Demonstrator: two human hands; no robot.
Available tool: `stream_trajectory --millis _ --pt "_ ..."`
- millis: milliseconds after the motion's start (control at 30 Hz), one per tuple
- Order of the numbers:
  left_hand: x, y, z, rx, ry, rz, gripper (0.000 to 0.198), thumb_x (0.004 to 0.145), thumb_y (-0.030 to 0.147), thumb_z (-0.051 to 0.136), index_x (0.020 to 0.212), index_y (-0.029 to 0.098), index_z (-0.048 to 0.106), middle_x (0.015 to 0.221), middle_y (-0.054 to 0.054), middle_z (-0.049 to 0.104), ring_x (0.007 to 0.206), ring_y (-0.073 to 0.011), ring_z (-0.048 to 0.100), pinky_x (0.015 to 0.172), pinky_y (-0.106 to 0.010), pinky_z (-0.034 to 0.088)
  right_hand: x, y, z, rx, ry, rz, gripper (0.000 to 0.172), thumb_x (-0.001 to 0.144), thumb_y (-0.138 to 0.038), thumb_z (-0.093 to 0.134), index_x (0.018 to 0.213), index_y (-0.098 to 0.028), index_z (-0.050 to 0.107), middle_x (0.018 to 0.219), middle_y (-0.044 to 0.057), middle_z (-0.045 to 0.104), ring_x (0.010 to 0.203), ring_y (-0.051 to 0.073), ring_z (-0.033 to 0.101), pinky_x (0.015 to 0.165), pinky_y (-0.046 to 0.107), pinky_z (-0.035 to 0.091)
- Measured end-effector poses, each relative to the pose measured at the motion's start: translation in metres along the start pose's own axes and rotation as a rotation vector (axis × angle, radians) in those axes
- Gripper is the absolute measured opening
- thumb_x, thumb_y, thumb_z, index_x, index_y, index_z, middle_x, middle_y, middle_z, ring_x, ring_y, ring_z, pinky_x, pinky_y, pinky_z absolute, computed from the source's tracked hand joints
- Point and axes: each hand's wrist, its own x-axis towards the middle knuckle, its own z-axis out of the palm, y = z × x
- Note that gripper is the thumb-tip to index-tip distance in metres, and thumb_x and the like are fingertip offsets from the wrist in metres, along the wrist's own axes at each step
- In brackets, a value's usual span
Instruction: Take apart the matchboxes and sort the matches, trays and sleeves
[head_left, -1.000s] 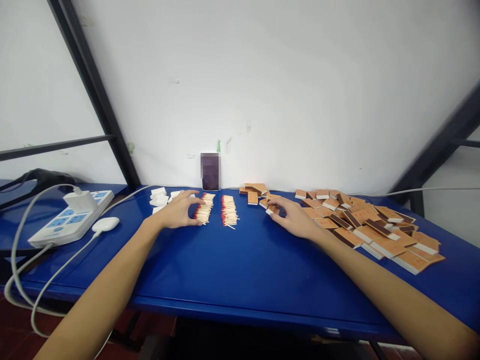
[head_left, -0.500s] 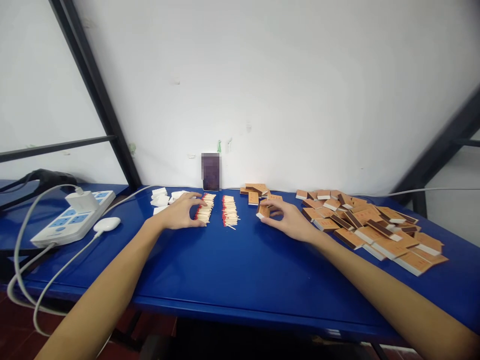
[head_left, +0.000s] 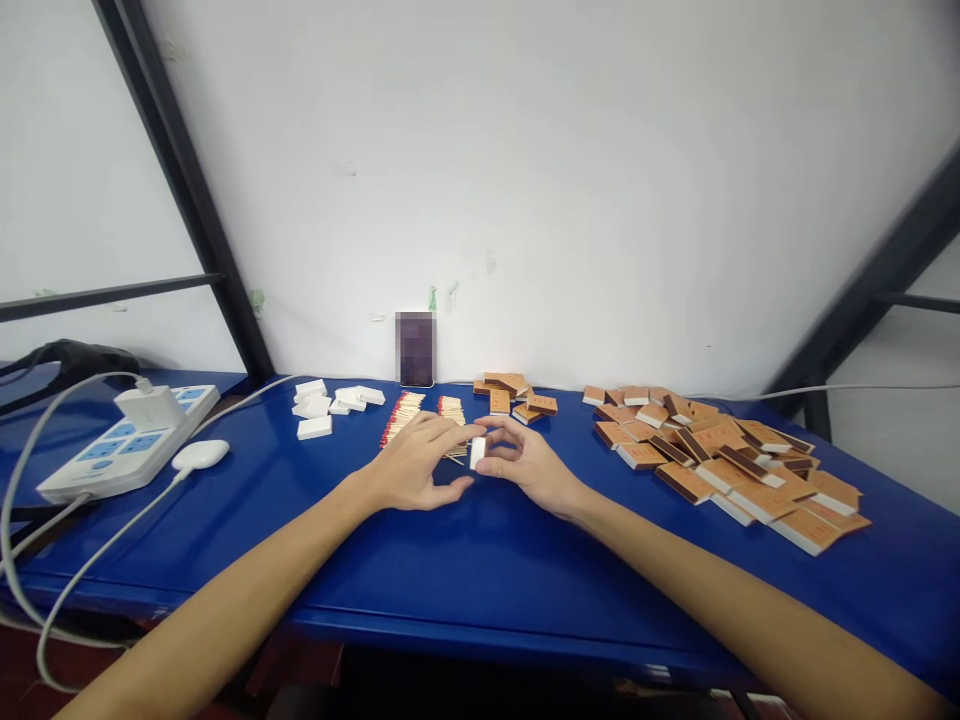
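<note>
A small white matchbox tray [head_left: 478,454] is gripped upright between the thumb and fingers of my right hand [head_left: 529,468], above the middle of the blue table. My left hand [head_left: 414,462] comes in from the other side with thumb and fingers apart. Its index fingertip reaches the tray's top edge; whether it touches is unclear. Behind my left hand lie two rows of red-tipped matches, the left row [head_left: 403,415] and the right row [head_left: 451,408], both partly covered. Several closed matchboxes [head_left: 541,402] lie just behind my right hand.
A big heap of brown matchboxes [head_left: 720,460] spreads over the right side. Several white trays [head_left: 314,428] sit at the back left. A dark phone-like object [head_left: 415,350] leans on the wall. A power strip [head_left: 127,445] with cables and a white charger puck [head_left: 201,456] lie far left.
Both hands have moved inward and meet near the middle. My right hand has left the brown matchbox, which lies by the small pile, and now holds a white tray. My left hand uncovered the white trays.
</note>
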Motion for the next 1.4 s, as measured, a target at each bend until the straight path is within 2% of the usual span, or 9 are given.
stream_trajectory --millis 133,267,467,600,933,1133,1267,1333,1400 --pt "0.0 -0.001 0.002 0.019 0.06 0.007 0.036 0.086 0.039 0.062 0.117 0.022 0.061 0.097 -0.007 0.071 0.089 -0.0224 0.065 0.085 -0.038 0.048 -0.003 -0.007 0.001 -0.007 0.041 0.039 0.061 0.06 -0.03 0.089 0.112 -0.025 0.059 0.09 -0.003 0.062 0.076 0.013 0.063 0.077 0.031 0.052" --pt "0.0 -0.004 0.009 0.041 0.206 0.068 0.028 0.084 0.033 0.064 0.109 0.02 0.062 0.083 -0.004 0.069 0.076 -0.0182 0.064 0.074 -0.033 0.049 -0.005 -0.009 -0.001 0.097 0.03 0.083 0.059 0.059 -0.028 0.09 0.11 -0.024 0.061 0.086 -0.003 0.065 0.073 0.012 0.063 0.074 0.03 0.052" --pt "0.002 -0.007 0.009 -0.031 0.349 0.11 0.029 0.078 0.026 0.069 0.105 0.018 0.063 0.077 -0.001 0.067 0.069 -0.0154 0.061 0.065 -0.028 0.049 0.0 -0.004 -0.008 0.322 0.084 0.159 0.036 0.055 -0.027 0.092 0.077 -0.018 0.066 0.082 0.0 0.071 0.07 0.009 0.062 0.069 0.025 0.049" --pt "-0.001 -0.009 0.008 -0.025 0.359 0.048 0.028 0.076 0.028 0.071 0.101 0.018 0.063 0.078 -0.002 0.067 0.067 -0.0152 0.061 0.061 -0.027 0.049 0.001 -0.005 -0.011 0.302 0.127 0.145 0.032 0.053 -0.025 0.093 0.075 -0.017 0.071 0.076 0.0 0.072 0.068 0.01 0.063 0.071 0.027 0.049" --pt "-0.003 -0.01 0.015 0.138 0.371 0.088 0.032 0.079 0.028 0.066 0.108 0.017 0.059 0.082 -0.003 0.068 0.067 -0.0158 0.063 0.062 -0.028 0.051 -0.001 -0.011 -0.007 0.277 0.154 0.15 0.031 0.053 -0.029 0.093 0.074 -0.014 0.077 0.075 0.003 0.072 0.069 0.011 0.063 0.074 0.028 0.051" --pt "-0.004 -0.013 0.013 0.141 0.301 0.029 0.034 0.084 0.028 0.064 0.116 0.017 0.059 0.086 -0.005 0.065 0.076 -0.0177 0.063 0.068 -0.03 0.052 0.0 -0.005 -0.008 0.255 0.154 0.088 0.033 0.059 -0.029 0.09 0.079 -0.018 0.066 0.076 -0.001 0.068 0.072 0.013 0.064 0.076 0.032 0.053" --pt "-0.004 -0.012 0.009 0.101 0.224 0.028 0.034 0.084 0.029 0.064 0.116 0.018 0.059 0.094 -0.007 0.064 0.083 -0.0196 0.064 0.072 -0.032 0.054 -0.003 0.0 -0.009 -0.057 0.161 -0.07 0.042 0.07 -0.032 0.081 0.107 -0.024 0.061 0.086 -0.002 0.063 0.076 0.015 0.065 0.076 0.035 0.054" --pt "-0.003 -0.009 0.008 0.054 0.208 0.043 0.035 0.083 0.026 0.064 0.117 0.018 0.058 0.101 -0.008 0.064 0.091 -0.0206 0.064 0.078 -0.033 0.055 -0.006 0.0 -0.007 -0.257 0.152 -0.173 0.041 0.075 -0.031 0.076 0.113 -0.025 0.061 0.097 0.002 0.063 0.083 0.017 0.064 0.078 0.036 0.053" --pt "-0.002 -0.005 0.007 0.016 0.213 0.061 0.038 0.082 0.023 0.064 0.118 0.019 0.056 0.106 -0.009 0.063 0.098 -0.0218 0.064 0.085 -0.035 0.055 -0.01 -0.001 -0.004 -0.312 0.075 -0.213 0.035 0.081 -0.03 0.07 0.115 -0.025 0.063 0.106 0.005 0.065 0.092 0.019 0.064 0.085 0.037 0.052"
